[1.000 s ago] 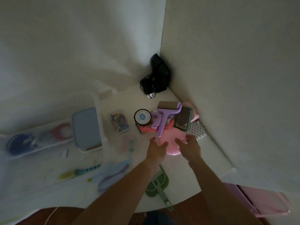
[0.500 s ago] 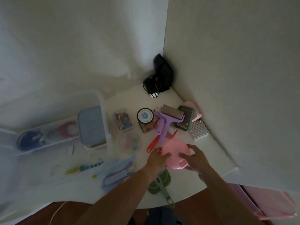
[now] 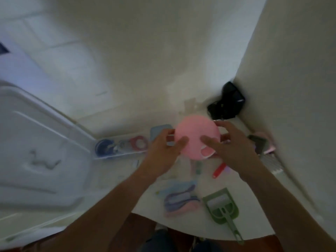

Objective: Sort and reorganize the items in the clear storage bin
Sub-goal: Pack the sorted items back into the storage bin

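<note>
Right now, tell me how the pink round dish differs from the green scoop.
The pink round dish is lifted off the table, held between the left hand and the right hand; the green scoop lies flat on the white table, untouched. The dish is a smooth disc with no handle in view; the scoop is squarish with a long handle pointing toward the person. Both look like plastic.

We seem to be in a dim home corner: a white table (image 3: 127,193) against plain walls, strewn with household bits (a green dustpan (image 3: 221,209), folded cloths (image 3: 179,200)).
</note>
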{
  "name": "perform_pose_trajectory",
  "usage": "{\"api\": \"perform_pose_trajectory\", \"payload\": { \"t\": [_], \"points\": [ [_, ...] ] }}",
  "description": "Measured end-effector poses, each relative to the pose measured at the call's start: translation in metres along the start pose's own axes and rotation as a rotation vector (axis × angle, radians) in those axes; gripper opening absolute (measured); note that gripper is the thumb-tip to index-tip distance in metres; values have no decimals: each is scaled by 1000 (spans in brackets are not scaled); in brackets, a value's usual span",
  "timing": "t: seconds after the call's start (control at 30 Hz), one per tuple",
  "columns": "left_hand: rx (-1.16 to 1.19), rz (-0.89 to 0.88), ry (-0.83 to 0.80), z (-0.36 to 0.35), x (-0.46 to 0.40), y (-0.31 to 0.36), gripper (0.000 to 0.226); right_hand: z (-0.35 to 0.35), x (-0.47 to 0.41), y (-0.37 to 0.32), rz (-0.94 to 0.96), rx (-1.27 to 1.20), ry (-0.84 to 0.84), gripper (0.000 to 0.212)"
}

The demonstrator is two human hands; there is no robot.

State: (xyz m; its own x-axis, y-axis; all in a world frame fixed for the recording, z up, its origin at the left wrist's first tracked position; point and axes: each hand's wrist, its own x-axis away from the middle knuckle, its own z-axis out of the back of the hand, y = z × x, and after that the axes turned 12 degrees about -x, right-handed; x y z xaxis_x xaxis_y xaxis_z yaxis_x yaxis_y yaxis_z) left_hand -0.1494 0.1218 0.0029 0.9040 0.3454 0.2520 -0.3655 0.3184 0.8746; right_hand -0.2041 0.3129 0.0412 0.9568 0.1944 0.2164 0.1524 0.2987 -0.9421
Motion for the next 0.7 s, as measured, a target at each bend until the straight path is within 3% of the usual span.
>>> {"api": "perform_pose_trajectory", "payload": {
  "t": [0.17, 0.37, 0.47, 0.6, 0.7],
  "points": [
    [-273, 80, 135, 138, -8, -49, 66, -138, -23, -19, -9, 25, -187, 62],
    [-513, 320, 133, 209, -19, -134, 58, -275, -31, 13, -256, -93, -375, 54],
    [-583, 393, 69, 220, -27, -169, 48, -317, -32, 32, -353, -90, -368, 54],
    [-544, 395, 157, 227, -40, -188, 51, -362, -48, 56, -304, -78, -278, 70],
    [-545, 361, 173, 232, -54, -192, 58, -386, -63, 64, -269, -108, -233, 69]
  ]
}}
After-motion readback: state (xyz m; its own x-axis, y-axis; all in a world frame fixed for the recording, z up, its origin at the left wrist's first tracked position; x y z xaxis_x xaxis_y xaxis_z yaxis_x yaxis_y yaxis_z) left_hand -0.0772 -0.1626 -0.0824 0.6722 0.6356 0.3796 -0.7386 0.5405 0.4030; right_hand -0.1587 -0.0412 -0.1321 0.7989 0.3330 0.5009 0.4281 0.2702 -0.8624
